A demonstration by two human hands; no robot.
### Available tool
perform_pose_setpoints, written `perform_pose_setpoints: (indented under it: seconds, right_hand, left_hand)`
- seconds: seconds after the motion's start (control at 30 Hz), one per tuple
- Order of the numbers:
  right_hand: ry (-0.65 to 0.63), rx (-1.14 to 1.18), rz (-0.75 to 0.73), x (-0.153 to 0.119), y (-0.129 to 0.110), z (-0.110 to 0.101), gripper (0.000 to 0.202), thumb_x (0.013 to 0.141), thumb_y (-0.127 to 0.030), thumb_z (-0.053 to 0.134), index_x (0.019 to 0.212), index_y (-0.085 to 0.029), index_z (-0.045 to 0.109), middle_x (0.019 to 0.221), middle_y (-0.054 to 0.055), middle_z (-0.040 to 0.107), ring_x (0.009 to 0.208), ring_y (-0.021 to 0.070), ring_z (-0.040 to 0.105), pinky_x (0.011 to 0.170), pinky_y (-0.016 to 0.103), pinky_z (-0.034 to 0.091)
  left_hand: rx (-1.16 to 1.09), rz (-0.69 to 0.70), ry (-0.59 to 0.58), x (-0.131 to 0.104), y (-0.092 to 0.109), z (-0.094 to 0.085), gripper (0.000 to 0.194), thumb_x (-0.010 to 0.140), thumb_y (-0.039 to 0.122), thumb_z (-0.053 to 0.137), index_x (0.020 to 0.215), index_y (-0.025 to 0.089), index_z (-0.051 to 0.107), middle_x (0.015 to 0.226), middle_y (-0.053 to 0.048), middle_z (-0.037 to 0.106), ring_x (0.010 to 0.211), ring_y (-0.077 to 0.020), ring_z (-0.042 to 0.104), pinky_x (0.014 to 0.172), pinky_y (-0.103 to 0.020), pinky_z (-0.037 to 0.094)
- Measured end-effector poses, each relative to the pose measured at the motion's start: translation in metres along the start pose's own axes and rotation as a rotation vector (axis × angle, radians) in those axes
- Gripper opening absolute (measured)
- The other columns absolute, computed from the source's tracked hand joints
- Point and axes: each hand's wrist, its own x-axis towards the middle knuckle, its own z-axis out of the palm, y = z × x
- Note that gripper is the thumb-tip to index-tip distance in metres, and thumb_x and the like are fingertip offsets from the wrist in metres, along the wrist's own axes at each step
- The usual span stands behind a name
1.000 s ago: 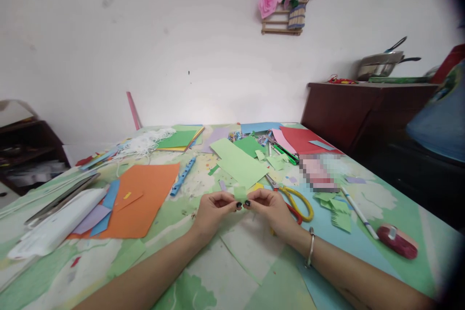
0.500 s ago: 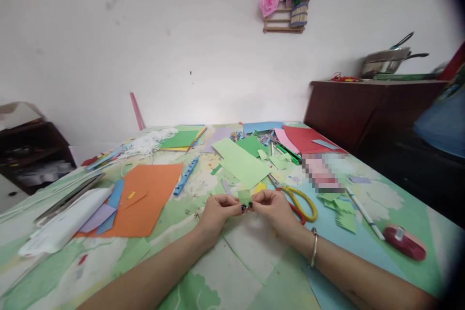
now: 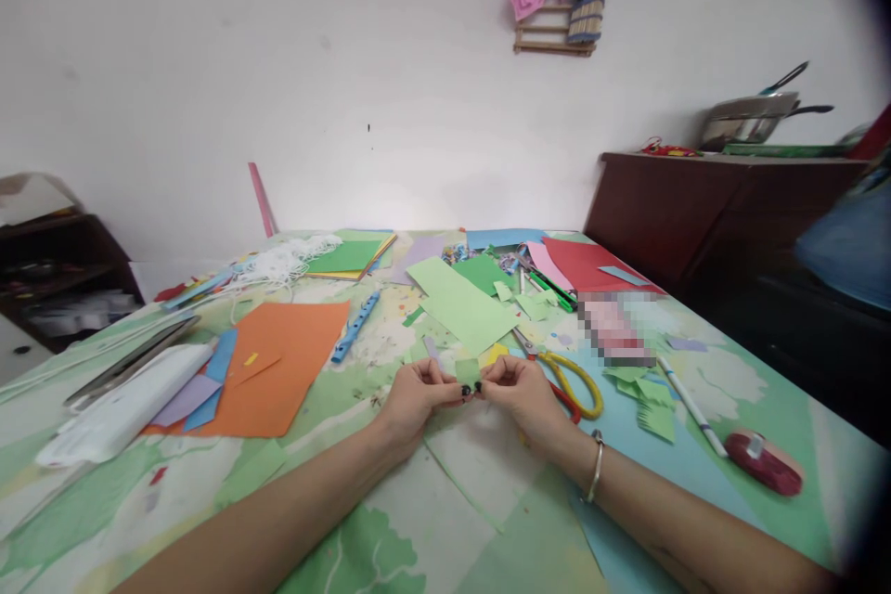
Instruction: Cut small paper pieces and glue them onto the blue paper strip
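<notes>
A small light-green paper piece (image 3: 467,371) is pinched between my two hands, over the middle of the table. My left hand (image 3: 418,397) grips its left side with thumb and fingers. On its right side my right hand (image 3: 521,397) holds it the same way, the thumbs almost meeting at the lower edge. Just beyond lies a larger light-green sheet (image 3: 463,304). Scissors with yellow and red handles (image 3: 581,380) rest beside my right hand, partly hidden by it. Right of them are fringed and cut green scraps (image 3: 654,408) on a light-blue sheet (image 3: 668,492).
Orange paper (image 3: 292,362), a white flat packet (image 3: 132,399) and a blue strip-like object (image 3: 356,327) lie to the left. A white pen (image 3: 692,406) and a dark-red tape dispenser or similar object (image 3: 764,462) lie right. A dark cabinet (image 3: 696,223) stands at the table's right side.
The camera view has shifted slightly. Both hands keep their pinch on the small green paper piece, nearly in the same place.
</notes>
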Motion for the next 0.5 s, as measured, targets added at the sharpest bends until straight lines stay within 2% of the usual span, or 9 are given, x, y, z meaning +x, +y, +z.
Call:
perform_pose_setpoints:
  seconds: [0.1, 0.27, 0.4, 0.5]
  right_hand:
    - [0.0, 0.011, -0.003, -0.0004, -0.0036, 0.0002, 0.017, 0.054, -0.014, 0.063, 0.055, -0.017, 0.047, 0.058, -0.004, 0.054, 0.054, 0.0085, 0.047, 0.053, 0.021, 0.036]
    - [-0.075, 0.032, 0.023, -0.0015, -0.0077, -0.001, 0.021, 0.055, -0.011, 0.061, 0.072, -0.019, 0.053, 0.055, -0.006, 0.054, 0.053, 0.0093, 0.05, 0.054, 0.022, 0.039]
    - [-0.127, 0.03, 0.03, -0.0016, -0.0045, -0.0021, 0.011, 0.062, -0.019, 0.064, 0.069, -0.017, 0.055, 0.064, -0.002, 0.058, 0.059, 0.0104, 0.055, 0.059, 0.024, 0.044]
    - [-0.151, 0.056, 0.014, -0.0014, -0.0019, -0.0025, 0.013, 0.067, -0.027, 0.065, 0.07, -0.017, 0.057, 0.063, -0.002, 0.059, 0.058, 0.0115, 0.056, 0.06, 0.025, 0.045]
  left_hand:
    - [0.0, 0.008, -0.011, -0.0001, 0.0008, -0.0007, 0.034, 0.052, 0.013, 0.077, 0.057, 0.016, 0.043, 0.053, 0.003, 0.06, 0.057, -0.012, 0.062, 0.061, -0.023, 0.047]
    - [0.071, 0.019, -0.028, 0.0025, -0.0019, -0.004, 0.033, 0.052, 0.013, 0.077, 0.07, 0.016, 0.05, 0.055, 0.002, 0.062, 0.056, -0.0121, 0.061, 0.058, -0.023, 0.046]
    - [0.128, 0.054, -0.044, 0.0038, -0.0053, -0.0057, 0.026, 0.054, 0.016, 0.076, 0.068, 0.014, 0.054, 0.058, 0.001, 0.061, 0.057, -0.0117, 0.061, 0.058, -0.022, 0.046]
    - [0.126, 0.068, -0.055, 0.0023, -0.0051, -0.0047, 0.025, 0.058, 0.019, 0.075, 0.072, 0.015, 0.054, 0.062, 0.001, 0.063, 0.06, -0.0127, 0.063, 0.061, -0.023, 0.047]
